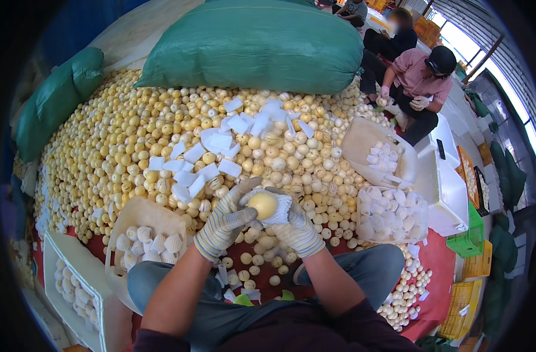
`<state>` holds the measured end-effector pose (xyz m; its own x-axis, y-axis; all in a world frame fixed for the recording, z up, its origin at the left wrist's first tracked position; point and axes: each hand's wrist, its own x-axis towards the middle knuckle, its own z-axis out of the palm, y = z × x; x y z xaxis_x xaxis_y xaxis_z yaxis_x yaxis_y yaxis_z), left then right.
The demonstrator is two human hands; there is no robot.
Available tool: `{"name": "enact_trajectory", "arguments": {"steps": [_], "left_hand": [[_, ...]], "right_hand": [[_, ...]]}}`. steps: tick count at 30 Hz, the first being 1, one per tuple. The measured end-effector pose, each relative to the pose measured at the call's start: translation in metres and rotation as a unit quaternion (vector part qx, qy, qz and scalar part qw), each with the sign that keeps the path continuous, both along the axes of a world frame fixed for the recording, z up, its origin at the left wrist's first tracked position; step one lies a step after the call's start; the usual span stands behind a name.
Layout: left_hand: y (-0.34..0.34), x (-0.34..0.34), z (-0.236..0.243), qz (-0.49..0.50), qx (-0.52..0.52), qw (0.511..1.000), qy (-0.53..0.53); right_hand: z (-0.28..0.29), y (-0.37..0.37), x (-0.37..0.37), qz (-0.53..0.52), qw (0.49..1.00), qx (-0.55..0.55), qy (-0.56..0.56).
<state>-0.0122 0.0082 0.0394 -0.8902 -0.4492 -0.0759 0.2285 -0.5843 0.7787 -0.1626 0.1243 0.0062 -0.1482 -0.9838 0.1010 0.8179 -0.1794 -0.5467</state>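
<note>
Between my hands, above my lap, is a round pale-yellow pepino melon (262, 205) partly inside a white foam net sleeve (280, 210). My left hand (226, 222), in a striped knit glove, has its fingers closed on the bare side of the fruit. My right hand (300, 230), gloved alike, grips the sleeve around the other side; some of its fingertips are hidden behind it. Just past my hands, a large heap of loose pepino melons (121, 152) spreads out, some with dark stripes. Flattened white foam sleeves (218, 141) lie scattered on top of it.
Sleeved fruit fills a plastic tub (180, 220) at left and a white foam box (112, 293). At right stand two more tubs (353, 138), white foam boxes (447, 193), and green (470, 234) and yellow crates (460, 305). Green sacks (262, 50) lie behind; co-workers (423, 76) sit at far right.
</note>
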Motion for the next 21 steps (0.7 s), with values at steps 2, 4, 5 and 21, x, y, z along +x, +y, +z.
{"name": "enact_trajectory", "arguments": {"steps": [2, 4, 5, 21], "left_hand": [[0.002, -0.005, 0.0, -0.024, -0.014, 0.999, -0.016], [0.002, -0.004, 0.008, -0.03, -0.029, 0.999, -0.019], [0.003, -0.004, 0.007, -0.024, -0.036, 0.999, -0.012], [0.01, -0.028, 0.0, 0.014, -0.304, 0.932, -0.199]], "right_hand": [[0.005, 0.008, -0.008, -0.018, 1.0, 0.015, 0.002], [0.003, 0.009, -0.011, -0.037, 0.999, 0.017, -0.001], [0.006, 0.011, -0.013, -0.037, 0.999, 0.031, 0.012], [0.033, 0.034, -0.007, -0.279, 0.753, 0.159, 0.574]]}}
